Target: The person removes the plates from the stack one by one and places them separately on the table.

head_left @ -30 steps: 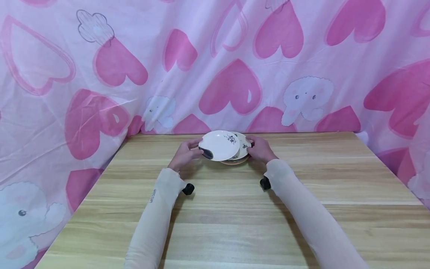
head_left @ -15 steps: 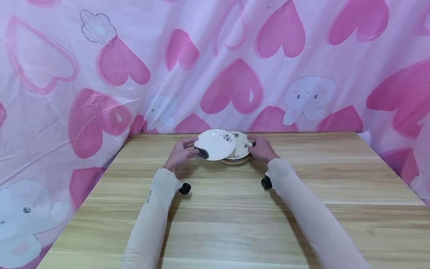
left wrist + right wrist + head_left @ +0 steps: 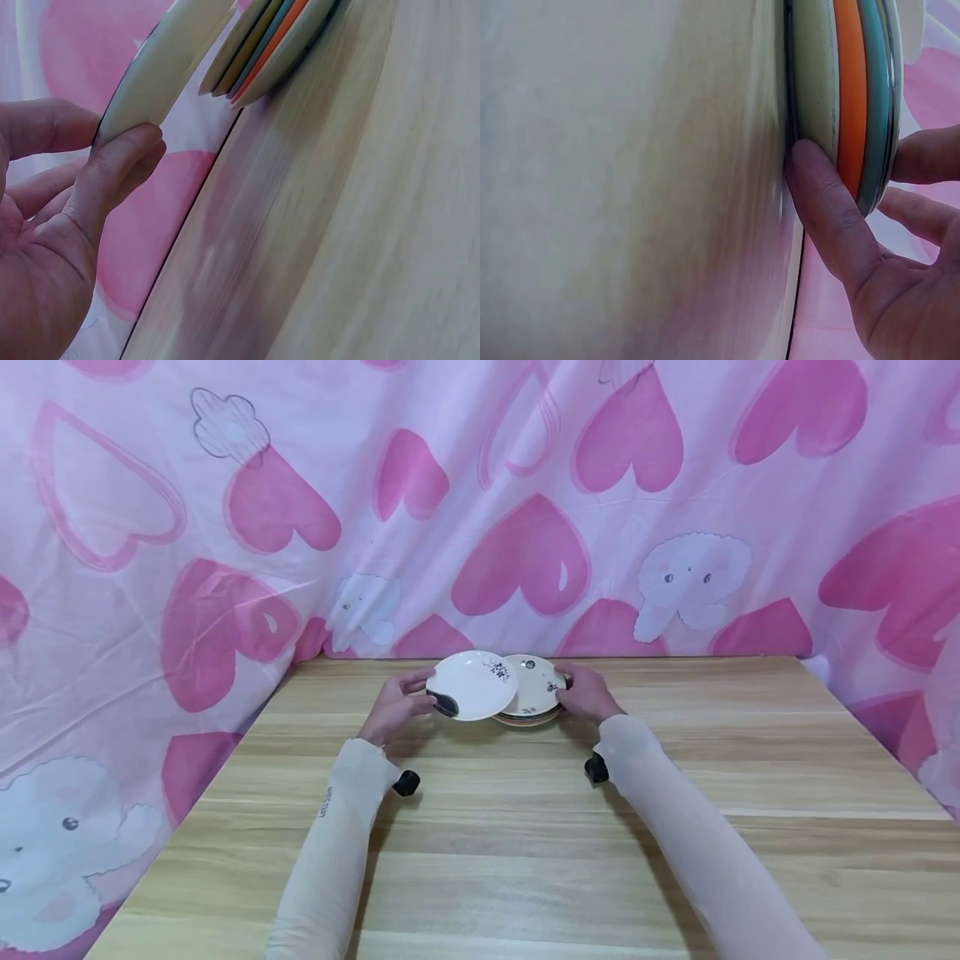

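Observation:
A white plate (image 3: 471, 687) with a dark patch and a small black floral print is tilted above the left part of a plate stack. My left hand (image 3: 397, 702) pinches its left rim; the left wrist view shows the thumb under the plate (image 3: 161, 71), apart from the stack (image 3: 262, 52). The stack's top plate (image 3: 536, 681) is cream with dark motifs. At the stack's right edge my right hand (image 3: 587, 693) grips the rims. In the right wrist view its thumb lies along the lower edges of the layered orange and teal plates (image 3: 853, 90), with fingers on the far side.
The stack stands near the back of a wood-grain table (image 3: 510, 860). Close behind the table's back edge hangs a pink curtain (image 3: 420, 560) with hearts. A black wrist device (image 3: 407, 783) sits at the left cuff, another black device (image 3: 596, 768) at the right.
My left hand has drawn the white plate leftward off the stack, uncovering more of the cream plate beneath. The right hand has stayed at the stack's right edge.

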The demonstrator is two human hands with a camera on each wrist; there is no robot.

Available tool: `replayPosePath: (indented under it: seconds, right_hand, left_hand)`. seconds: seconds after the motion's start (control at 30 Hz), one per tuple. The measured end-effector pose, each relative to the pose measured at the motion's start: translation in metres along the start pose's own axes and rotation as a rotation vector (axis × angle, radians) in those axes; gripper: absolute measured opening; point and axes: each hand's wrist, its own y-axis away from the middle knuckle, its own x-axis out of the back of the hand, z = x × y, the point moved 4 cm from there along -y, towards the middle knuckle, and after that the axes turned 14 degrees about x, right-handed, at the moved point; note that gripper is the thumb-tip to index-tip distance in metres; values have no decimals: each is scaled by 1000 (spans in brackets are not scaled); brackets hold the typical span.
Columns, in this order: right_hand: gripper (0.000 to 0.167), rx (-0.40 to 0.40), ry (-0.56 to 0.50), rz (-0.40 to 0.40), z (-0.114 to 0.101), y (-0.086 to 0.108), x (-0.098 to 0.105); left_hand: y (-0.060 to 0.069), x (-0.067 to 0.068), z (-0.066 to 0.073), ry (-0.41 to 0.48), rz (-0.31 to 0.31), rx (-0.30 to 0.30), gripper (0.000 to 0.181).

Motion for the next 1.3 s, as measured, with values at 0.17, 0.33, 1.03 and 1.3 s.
replayPosePath:
  seconds: [0.17,0.33,1.03,1.3]
  right_hand:
    - [63,-6,-7,-8,0,1,0]
    - [62,-11,4,-7,-1,2,1]
    - [62,-4,27,4,0,2,3]
    - [62,-21,-4,14,3,1,1]
  left_hand:
    - [-1,6,-3,28,8,15,62]
    - [-1,12,-4,31,27,16,61]
    - [3,22,-4,26,57,44,60]
    - [3,29,-6,44,61,63,60]
